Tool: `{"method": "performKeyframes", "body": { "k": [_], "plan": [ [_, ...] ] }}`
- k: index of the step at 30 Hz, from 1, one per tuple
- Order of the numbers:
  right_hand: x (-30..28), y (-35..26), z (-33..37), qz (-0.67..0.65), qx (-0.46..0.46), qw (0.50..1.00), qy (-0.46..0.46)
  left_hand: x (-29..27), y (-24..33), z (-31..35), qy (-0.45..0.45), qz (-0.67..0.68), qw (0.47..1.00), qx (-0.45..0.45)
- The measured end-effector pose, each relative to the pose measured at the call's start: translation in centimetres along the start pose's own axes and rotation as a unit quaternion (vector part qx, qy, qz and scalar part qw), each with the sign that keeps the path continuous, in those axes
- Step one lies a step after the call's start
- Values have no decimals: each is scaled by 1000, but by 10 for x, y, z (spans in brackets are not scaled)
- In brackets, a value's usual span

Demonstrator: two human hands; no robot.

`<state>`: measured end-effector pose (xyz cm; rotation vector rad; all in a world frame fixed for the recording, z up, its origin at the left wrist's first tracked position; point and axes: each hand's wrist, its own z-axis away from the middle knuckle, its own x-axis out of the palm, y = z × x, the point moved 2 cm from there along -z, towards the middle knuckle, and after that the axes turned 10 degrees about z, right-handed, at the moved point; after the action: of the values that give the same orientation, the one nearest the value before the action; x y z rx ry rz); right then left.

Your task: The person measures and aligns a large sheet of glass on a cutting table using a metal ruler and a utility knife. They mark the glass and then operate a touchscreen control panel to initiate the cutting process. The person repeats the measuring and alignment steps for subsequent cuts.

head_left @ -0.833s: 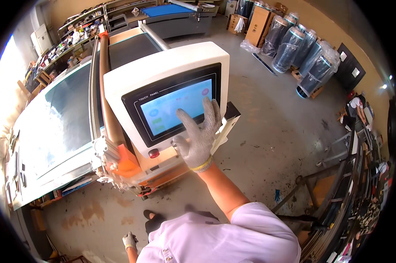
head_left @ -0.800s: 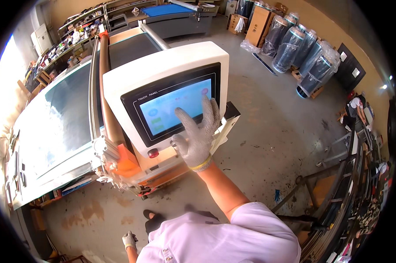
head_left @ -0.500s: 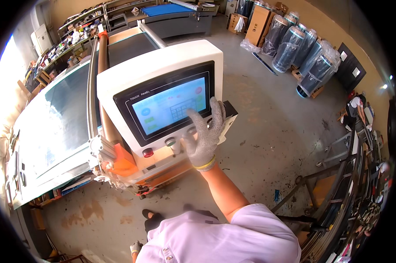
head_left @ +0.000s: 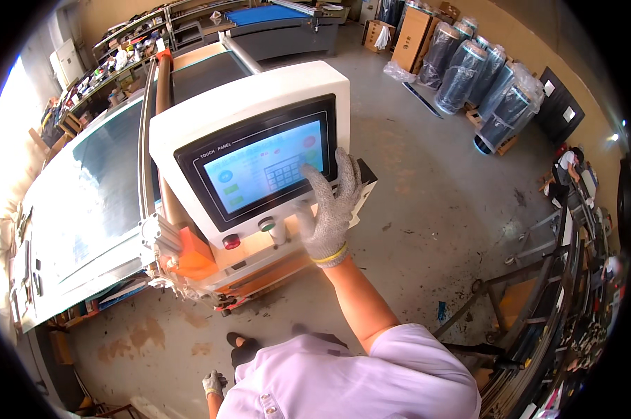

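Right hand (head_left: 327, 216), gloved with fingers spread, rests on the touch screen (head_left: 266, 171) of the white control panel (head_left: 246, 112) at chest height for tapping, while left hand (head_left: 213, 383) hangs low, idle, grip unclear.

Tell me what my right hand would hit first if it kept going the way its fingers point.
Probably the lit blue touchscreen in the white control box. The gloved right hand already has fingertips at the screen's lower right corner, though actual contact is hard to judge.
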<state>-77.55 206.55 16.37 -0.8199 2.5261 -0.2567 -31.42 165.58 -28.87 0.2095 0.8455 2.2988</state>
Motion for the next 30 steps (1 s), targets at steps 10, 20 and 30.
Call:
{"method": "performKeyframes", "body": {
  "k": [10, 20, 30],
  "plan": [
    [-6, 6, 0, 3, -11, 1000, -9, 19, -2, 44, 100, 22, 994, 23],
    [-9, 3, 11, -36, -8, 999, -13, -3, -27, -12, 20, 24, 999, -37],
    [-3, 0, 13, -45, 3, 999, -19, 8, 1, 7, 4, -53, 999, -11]
  ]
}}
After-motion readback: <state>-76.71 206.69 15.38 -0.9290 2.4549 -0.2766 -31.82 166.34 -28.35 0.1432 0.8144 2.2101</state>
